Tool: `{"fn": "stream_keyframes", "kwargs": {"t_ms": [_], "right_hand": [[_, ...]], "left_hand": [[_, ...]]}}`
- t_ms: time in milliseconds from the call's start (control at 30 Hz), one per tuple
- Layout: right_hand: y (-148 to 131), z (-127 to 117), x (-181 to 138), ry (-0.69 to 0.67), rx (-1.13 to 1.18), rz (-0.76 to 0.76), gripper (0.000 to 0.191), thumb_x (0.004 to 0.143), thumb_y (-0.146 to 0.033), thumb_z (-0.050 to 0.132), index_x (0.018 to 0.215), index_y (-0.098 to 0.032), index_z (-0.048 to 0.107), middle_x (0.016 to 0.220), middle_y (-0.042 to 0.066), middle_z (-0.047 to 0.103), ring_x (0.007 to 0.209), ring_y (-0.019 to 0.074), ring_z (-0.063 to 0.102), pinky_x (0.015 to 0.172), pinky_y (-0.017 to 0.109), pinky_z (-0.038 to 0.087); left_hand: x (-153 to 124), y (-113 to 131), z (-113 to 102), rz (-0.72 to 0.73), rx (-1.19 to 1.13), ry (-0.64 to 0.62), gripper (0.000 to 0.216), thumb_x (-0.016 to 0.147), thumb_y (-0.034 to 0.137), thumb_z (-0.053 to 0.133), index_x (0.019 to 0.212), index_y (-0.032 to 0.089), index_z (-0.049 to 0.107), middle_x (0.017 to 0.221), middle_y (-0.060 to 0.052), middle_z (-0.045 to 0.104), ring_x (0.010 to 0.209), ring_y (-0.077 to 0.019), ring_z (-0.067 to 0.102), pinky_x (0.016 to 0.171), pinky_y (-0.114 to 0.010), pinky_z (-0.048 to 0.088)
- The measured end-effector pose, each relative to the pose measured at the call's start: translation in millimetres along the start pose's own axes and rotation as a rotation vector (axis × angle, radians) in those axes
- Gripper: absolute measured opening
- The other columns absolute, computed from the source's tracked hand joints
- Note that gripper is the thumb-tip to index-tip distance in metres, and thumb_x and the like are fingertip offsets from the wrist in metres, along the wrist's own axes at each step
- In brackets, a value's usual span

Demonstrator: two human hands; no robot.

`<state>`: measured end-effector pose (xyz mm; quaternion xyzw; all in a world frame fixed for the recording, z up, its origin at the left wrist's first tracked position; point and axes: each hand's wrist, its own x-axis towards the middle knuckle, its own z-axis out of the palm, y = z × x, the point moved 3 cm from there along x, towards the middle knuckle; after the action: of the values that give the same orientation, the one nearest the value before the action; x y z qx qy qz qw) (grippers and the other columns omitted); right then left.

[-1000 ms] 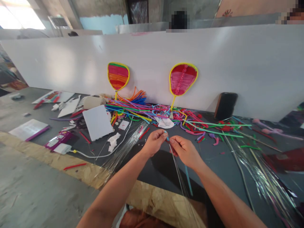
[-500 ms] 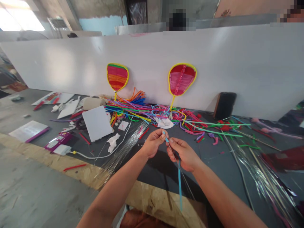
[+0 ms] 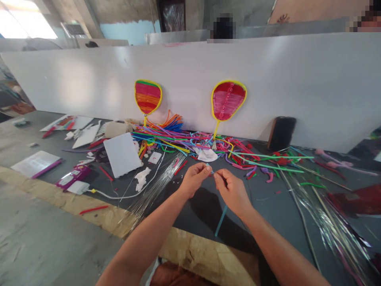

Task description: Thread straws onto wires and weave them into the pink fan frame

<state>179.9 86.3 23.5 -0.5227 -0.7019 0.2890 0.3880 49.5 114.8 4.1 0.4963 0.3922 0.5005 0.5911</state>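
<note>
A light-blue pipe cleaner [image 3: 221,221] hangs below my right hand, and a short bit of the same blue shows between my fingertips. My left hand [image 3: 194,179] is closed in a pinch on that blue bit. Close beside it, my right hand [image 3: 233,191] pinches with thumb and forefinger, its palm side mostly hidden. Beyond my hands lies a heap of coloured pipe cleaners [image 3: 178,137]. Two fans with yellow edges stand upright behind it: a striped orange-and-pink fan [image 3: 148,97] and a red-and-pink fan [image 3: 228,101].
Bundles of thin wire [image 3: 160,186] lie left of my hands, with silvery strands [image 3: 324,218] at the right. A dark phone [image 3: 281,134] leans on the white board [image 3: 184,63]. A white square block [image 3: 122,155], white cable [image 3: 119,197] and purple box [image 3: 74,177] are on the left.
My right hand has turned over, its back now more toward me. The pipe cleaner's hanging end has swung left and up. The wire seen at my fingers earlier is no longer distinct.
</note>
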Motion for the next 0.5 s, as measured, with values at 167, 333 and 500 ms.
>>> {"fn": "stream_keyframes", "kwargs": {"t_ms": [167, 333, 500], "right_hand": [[4, 2, 2, -0.058, -0.023, -0.018, 0.024, 0.090, -0.036, 0.041, 0.075, -0.020, 0.052, 0.057, -0.002, 0.052, 0.049, 0.0121, 0.047, 0.050, 0.023, 0.035], [12, 1, 6, -0.258, 0.236, 0.117, 0.028, 0.090, -0.043, 0.040, 0.082, -0.020, 0.055, 0.058, -0.003, 0.056, 0.046, 0.0119, 0.050, 0.045, 0.022, 0.039], [12, 0, 7, -0.317, 0.341, 0.176, 0.030, 0.088, -0.045, 0.043, 0.080, -0.018, 0.055, 0.058, -0.002, 0.058, 0.047, 0.0111, 0.052, 0.045, 0.021, 0.041]], "left_hand": [[0, 1, -1, 0.008, 0.140, 0.006, 0.039, 0.073, 0.051, 0.060, 0.062, 0.015, 0.050, 0.057, 0.004, 0.044, 0.056, -0.0084, 0.036, 0.056, -0.022, 0.030], [0, 0, -1, 0.034, 0.205, 0.002, 0.040, 0.077, 0.052, 0.054, 0.060, 0.016, 0.045, 0.056, 0.005, 0.035, 0.057, -0.0090, 0.033, 0.056, -0.023, 0.031], [0, 1, -1, 0.064, 0.280, -0.050, 0.037, 0.080, 0.049, 0.050, 0.062, 0.017, 0.042, 0.059, 0.004, 0.035, 0.058, -0.0097, 0.034, 0.057, -0.023, 0.031]]}}
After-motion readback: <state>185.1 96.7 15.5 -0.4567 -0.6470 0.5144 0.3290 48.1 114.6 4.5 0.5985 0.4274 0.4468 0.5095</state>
